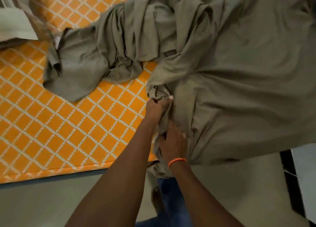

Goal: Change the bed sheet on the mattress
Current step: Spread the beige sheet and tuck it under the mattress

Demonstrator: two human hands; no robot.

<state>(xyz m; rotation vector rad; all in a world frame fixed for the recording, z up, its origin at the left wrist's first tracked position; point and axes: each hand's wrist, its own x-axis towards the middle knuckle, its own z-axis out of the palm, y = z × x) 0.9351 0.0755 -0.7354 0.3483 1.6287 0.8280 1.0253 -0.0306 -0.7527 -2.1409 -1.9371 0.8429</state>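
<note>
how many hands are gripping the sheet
2. The left hand grips a bunch of the grey sheet over the mattress; the right hand grips it nearer the mattress edge.

You have no readable text, label, brand, number or sign to log here. The sheet (239, 73) is plain; the mattress (59, 124) carries only a white lattice pattern on orange, no lettering.
</note>
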